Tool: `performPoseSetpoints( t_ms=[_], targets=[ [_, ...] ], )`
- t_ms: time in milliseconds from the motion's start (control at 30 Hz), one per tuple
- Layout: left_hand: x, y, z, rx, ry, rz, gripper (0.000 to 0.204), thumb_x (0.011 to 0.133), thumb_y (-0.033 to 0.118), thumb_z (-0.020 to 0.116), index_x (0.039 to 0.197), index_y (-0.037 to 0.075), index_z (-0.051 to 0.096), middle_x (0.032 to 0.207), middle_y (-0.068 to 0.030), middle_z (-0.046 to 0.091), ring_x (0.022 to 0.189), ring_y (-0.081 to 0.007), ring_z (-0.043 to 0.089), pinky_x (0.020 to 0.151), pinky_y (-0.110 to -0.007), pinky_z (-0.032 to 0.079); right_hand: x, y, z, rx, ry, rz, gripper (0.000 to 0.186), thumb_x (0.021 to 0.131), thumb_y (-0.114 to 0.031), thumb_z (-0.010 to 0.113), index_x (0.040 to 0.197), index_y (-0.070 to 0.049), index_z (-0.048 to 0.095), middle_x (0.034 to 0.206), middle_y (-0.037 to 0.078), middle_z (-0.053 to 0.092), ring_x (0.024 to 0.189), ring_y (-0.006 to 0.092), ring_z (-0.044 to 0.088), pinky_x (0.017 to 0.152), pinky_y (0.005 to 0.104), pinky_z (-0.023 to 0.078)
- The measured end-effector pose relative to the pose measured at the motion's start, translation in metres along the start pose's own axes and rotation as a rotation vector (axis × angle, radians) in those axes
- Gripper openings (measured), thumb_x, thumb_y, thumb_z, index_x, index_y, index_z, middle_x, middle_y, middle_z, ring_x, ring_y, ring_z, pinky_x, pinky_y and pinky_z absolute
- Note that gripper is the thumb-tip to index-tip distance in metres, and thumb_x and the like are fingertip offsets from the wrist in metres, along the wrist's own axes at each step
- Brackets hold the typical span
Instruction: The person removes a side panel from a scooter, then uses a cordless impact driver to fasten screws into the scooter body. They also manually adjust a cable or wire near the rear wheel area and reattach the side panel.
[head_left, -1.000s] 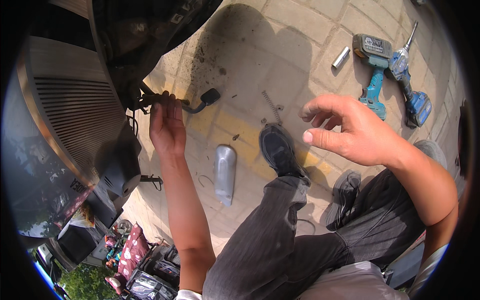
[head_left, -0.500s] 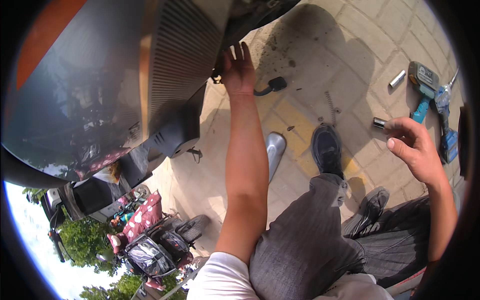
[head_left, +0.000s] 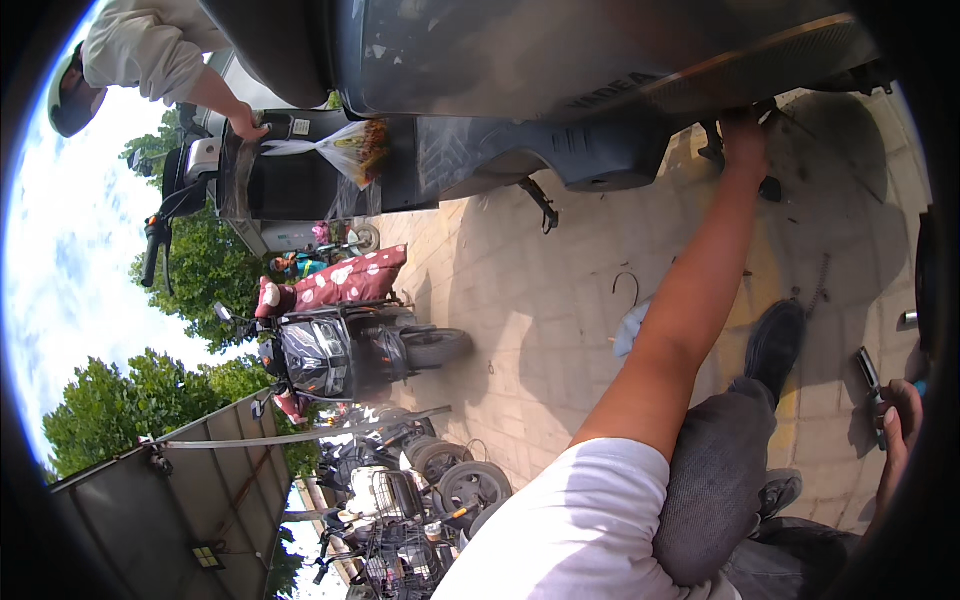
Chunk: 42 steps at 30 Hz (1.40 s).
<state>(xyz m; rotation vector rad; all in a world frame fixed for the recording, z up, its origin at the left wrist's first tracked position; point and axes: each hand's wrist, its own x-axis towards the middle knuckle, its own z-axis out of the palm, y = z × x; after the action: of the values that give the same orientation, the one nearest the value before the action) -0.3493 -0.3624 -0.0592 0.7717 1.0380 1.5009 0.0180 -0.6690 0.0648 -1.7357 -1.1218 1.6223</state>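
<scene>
Change: view now swings far left and up compared with a moment before, so the scooter body [head_left: 560,70] fills the top, and street, trees and parked scooters [head_left: 350,350] show at left; the paving with the power tools is out of sight.
Left arm: stays stretched up to the scooter's underside; left hand [head_left: 745,140] is pressed against the dark underbody at upper right, its grip hidden by the edge, so I cannot tell whether it clasps anything.
Right hand: right hand [head_left: 900,430] has dropped to the right rim, closed around a slim dark tool [head_left: 868,378].
Meaning: reaching under the body appears to go on, tool held ready.
Edges: underbody rim sits just over the left hand; side stand [head_left: 540,200] hangs nearby.
Room: brick paving [head_left: 540,300] lies between knee [head_left: 715,470], shoe [head_left: 775,340] and scooter.
Other person: a hand [head_left: 245,122] rests on the far scooter's handlebar.
</scene>
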Motion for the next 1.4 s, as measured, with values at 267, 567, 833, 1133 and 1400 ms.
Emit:
performPoseSetpoints(
  t_ms=[267, 567, 833, 1133, 1400],
  targets=[
    [-0.029, 0.016, 0.006, -0.261, 0.113, -0.301, 0.027, 0.090, 0.008, 0.062, 0.114, 0.018, 0.058, 0.114, 0.0021, 0.057, 0.118, -0.0194, 0.050, 0.094, -0.048, 0.038, 0.027, -0.041, 0.009, 0.219, -0.194, 0.036, 0.040, 0.086, -0.024, 0.073, 0.113, 0.004, 0.061, 0.098, 0.009, 0.064, 0.088, 0.0149, 0.061, 0.077, 0.0297, 0.051],
    [-0.014, -0.027, 0.075, -0.158, -0.095, -0.497, 0.036, 0.094, 0.009, 0.061, 0.127, 0.006, 0.050, 0.124, -0.0110, 0.056, 0.122, -0.0338, 0.050, 0.105, -0.050, 0.041, 0.013, -0.033, -0.004, 0.196, -0.125, 0.017, 0.041, 0.087, -0.026, 0.072, 0.114, 0.004, 0.061, 0.103, 0.011, 0.065, 0.089, 0.0154, 0.061, 0.078, 0.0306, 0.052],
    [-0.006, -0.031, 0.105, -0.205, 0.030, -0.455, 0.040, 0.101, 0.023, 0.050, 0.130, -0.004, 0.045, 0.127, -0.0184, 0.053, 0.120, -0.0323, 0.052, 0.106, -0.049, 0.043, 0.013, -0.022, -0.012, 0.155, -0.088, 0.029, 0.043, 0.087, -0.027, 0.072, 0.115, 0.004, 0.061, 0.098, 0.011, 0.066, 0.086, 0.0150, 0.062, 0.078, 0.0300, 0.051],
    [-0.005, -0.037, 0.107, -0.155, 0.045, -0.322, 0.035, 0.101, 0.020, 0.049, 0.127, -0.003, 0.048, 0.122, -0.0167, 0.056, 0.116, -0.0315, 0.055, 0.102, -0.047, 0.047, 0.012, -0.024, -0.023, 0.175, -0.050, 0.098, 0.039, 0.087, -0.023, 0.073, 0.114, 0.003, 0.060, 0.102, 0.008, 0.064, 0.093, 0.0147, 0.061, 0.084, 0.0307, 0.050],
    [-0.001, -0.029, 0.113, -0.131, 0.138, -0.243, 0.033, 0.098, 0.018, 0.054, 0.124, -0.002, 0.052, 0.118, -0.0132, 0.059, 0.111, -0.0287, 0.058, 0.101, -0.043, 0.050, 0.007, -0.012, -0.025, 0.136, 0.030, 0.043, 0.041, 0.087, -0.027, 0.072, 0.114, 0.002, 0.062, 0.098, 0.010, 0.066, 0.087, 0.0164, 0.063, 0.078, 0.0309, 0.052]
  ],
)
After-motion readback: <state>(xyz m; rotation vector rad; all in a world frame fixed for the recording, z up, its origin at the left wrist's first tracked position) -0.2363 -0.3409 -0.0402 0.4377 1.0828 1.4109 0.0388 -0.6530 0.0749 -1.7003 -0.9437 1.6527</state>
